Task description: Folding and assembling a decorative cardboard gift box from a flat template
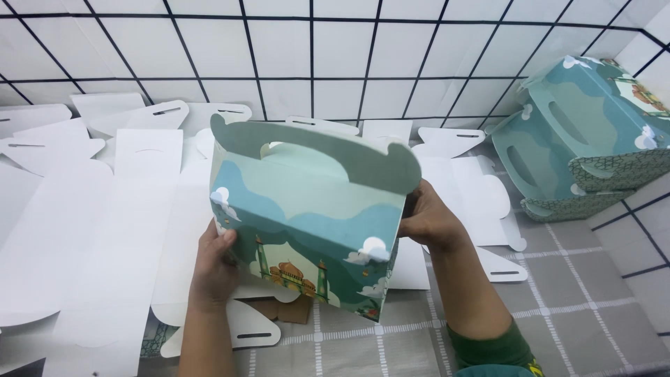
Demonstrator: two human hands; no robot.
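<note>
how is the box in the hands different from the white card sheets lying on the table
The held box is folded up into a standing shape; the white flat sheets lie unfolded on the table. The box shows a printed teal side with clouds and a domed building; the sheets show plain white. The left hand and right hand grip the box; no hand touches the sheets. Both have slotted handle flaps.
</note>
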